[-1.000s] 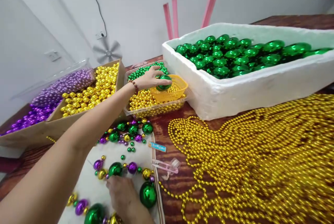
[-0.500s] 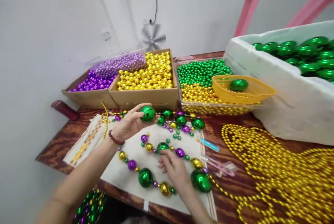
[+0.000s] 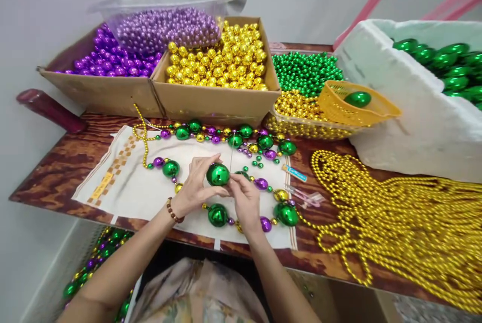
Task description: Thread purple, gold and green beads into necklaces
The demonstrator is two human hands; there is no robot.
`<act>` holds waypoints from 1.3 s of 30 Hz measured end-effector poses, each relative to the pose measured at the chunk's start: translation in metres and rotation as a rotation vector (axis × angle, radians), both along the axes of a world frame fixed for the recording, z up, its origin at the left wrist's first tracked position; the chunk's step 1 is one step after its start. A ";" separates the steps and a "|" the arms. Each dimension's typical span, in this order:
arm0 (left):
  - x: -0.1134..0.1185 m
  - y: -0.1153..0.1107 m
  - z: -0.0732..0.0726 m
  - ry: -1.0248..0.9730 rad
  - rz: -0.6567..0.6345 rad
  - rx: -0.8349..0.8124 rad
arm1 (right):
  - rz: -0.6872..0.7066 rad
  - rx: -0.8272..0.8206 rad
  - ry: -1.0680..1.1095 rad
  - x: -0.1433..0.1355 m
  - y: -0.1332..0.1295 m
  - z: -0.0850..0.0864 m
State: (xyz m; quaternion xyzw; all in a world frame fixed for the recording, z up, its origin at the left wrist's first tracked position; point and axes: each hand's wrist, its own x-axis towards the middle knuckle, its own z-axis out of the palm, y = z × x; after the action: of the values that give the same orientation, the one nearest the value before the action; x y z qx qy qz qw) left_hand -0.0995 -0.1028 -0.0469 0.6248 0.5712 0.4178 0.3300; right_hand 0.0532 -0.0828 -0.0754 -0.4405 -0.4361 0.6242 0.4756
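Note:
My left hand [image 3: 196, 187], with a brown bead bracelet on its wrist, is closed around a large shiny green bead [image 3: 217, 175]. Fingers of my right hand [image 3: 245, 200] are pinched together at the right side of that bead. A thin needle [image 3: 232, 152] stands up from the right fingertips; its lower end is hidden. Below the hands lies a strand of green, purple and gold beads, including a big green bead [image 3: 217, 215], on a white cloth [image 3: 128, 182]. Small loose green beads [image 3: 258, 162] lie just beyond my right hand.
Cardboard boxes of purple beads [image 3: 116, 64] and gold beads [image 3: 211, 69] stand behind, a clear tub [image 3: 165, 26] resting on them. Rightward are a yellow basket [image 3: 331, 99], a white foam box [image 3: 395, 127] and gold bead chains [image 3: 406, 217]. A dark red bottle [image 3: 50, 109] lies left.
My left hand has brought the green bead down and toward my right hand, and the two now meet. My right hand has risen from the strand. The view has tilted downward.

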 end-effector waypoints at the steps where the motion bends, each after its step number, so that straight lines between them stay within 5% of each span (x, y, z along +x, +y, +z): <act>1: 0.005 -0.001 -0.005 -0.146 0.012 -0.027 | 0.003 -0.001 0.005 -0.001 0.000 0.000; 4: 0.016 0.002 -0.014 -0.632 0.045 -0.120 | 0.016 -0.017 0.019 0.003 -0.001 -0.003; 8: 0.010 0.016 -0.008 -1.115 0.197 -0.189 | 0.014 0.017 -0.055 0.018 -0.008 -0.008; 14: -0.013 0.035 0.011 -1.461 0.280 -0.384 | 0.087 0.246 -0.285 0.036 -0.029 -0.011; 22: -0.018 0.040 0.018 -1.555 0.344 -0.403 | 0.110 0.475 -0.470 0.032 -0.036 -0.004; 39: -0.006 0.026 0.017 -1.359 0.149 -0.193 | 0.090 0.359 -0.416 0.013 -0.027 -0.018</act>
State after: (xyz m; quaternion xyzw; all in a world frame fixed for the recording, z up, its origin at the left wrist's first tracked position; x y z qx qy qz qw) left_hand -0.1058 -0.0772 -0.0298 0.1512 0.3138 0.6855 0.6394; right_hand 0.0659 -0.1102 -0.0935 -0.4480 -0.6471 0.4536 0.4183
